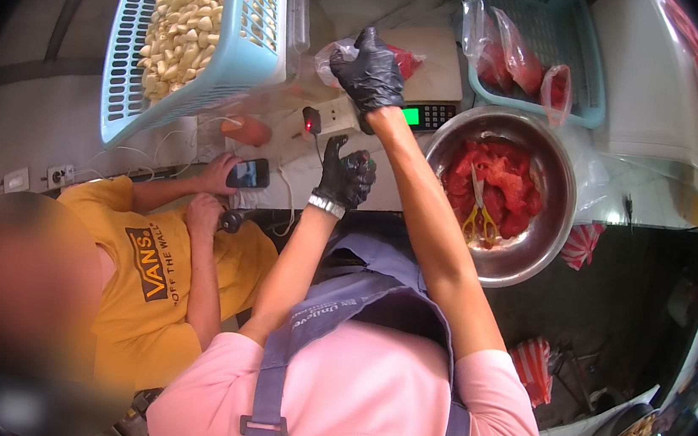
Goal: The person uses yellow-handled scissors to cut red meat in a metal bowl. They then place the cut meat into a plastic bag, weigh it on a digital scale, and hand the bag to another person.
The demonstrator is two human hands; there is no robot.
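Observation:
Both my hands wear black gloves. At the scale (pixel 442 58) with a lit green display, my right hand (pixel 368 75) is closed on a clear plastic bag (pixel 402 59) with red pieces in it. The hand hides the middle of the bag. Nearer to me, my left hand (pixel 345 175) hovers over the counter edge, fingers curled in and thumb apart, with nothing visible in it. Right of my forearm stands a steel bowl (pixel 563 185) of wet red pieces (pixel 502 179), probably meat or fruit. Yellow-handled scissors (pixel 479 219) lie on them.
A blue basket (pixel 252 46) of pale cloves or nuts (pixel 187 22) stands at the left. Another blue basket (pixel 591 99) at the back right holds filled bags (pixel 523 62). A seated person in yellow (pixel 165 267) holds a phone (pixel 249 173) nearby. Cables cross the counter.

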